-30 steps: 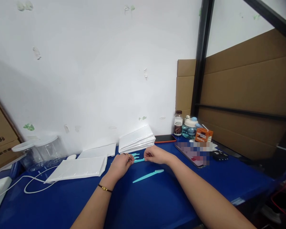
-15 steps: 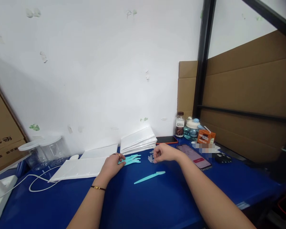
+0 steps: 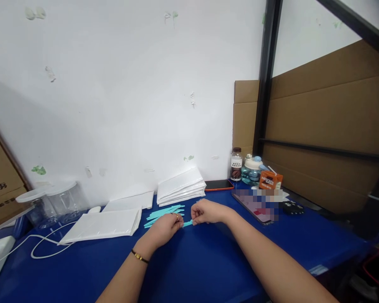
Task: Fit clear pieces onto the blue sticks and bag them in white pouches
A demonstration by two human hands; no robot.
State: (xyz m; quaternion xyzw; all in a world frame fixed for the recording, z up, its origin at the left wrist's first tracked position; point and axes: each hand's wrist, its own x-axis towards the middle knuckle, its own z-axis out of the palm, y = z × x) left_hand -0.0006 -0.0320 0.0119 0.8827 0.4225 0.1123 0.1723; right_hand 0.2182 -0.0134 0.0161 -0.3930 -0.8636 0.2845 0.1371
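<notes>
Between my two hands is a turquoise eyebrow razor [image 3: 187, 224], held just above or on the blue tabletop; I cannot tell which. My left hand [image 3: 164, 228] pinches one end with thumb and fingers. At the other end, the fingertips of my right hand [image 3: 206, 211] are closed around the razor's tip, and whether a small clear cover is also in them is hidden. Behind my left hand lies a loose pile of turquoise eyebrow razors [image 3: 164, 212]. The small clear pieces seen earlier are mostly behind my right hand.
White padded envelopes lie at the left [image 3: 104, 225] and in a stack [image 3: 180, 187] against the wall. Clear plastic jars [image 3: 65, 200] and a white cable [image 3: 34, 248] are farther left. To the right are phones [image 3: 219, 185], a bottle [image 3: 236, 166], a water jug [image 3: 252, 173] and an orange carton [image 3: 270, 181].
The single razor that lay in front is now between my hands. My left hand has left the pile and moved right; my right hand has shifted left from the clear pieces.
</notes>
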